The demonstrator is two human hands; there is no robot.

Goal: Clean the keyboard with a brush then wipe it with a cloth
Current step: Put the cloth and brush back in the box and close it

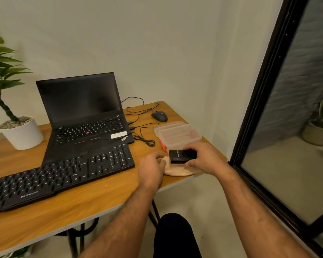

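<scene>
Fingers of the right hand (203, 157) curl round a small black box (183, 156), perhaps the brush's case, above a beige cloth (177, 171) near the table's (82, 202) right front edge. The left hand (152, 169) pinches the cloth's left end. The black keyboard (60, 175) lies along the front edge, slanted.

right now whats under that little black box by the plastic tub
The black box, gripped by the right hand, sits over a beige cloth lying on the table. The left hand touches the cloth's left end. The part of the cloth beneath the box is hidden.
</scene>
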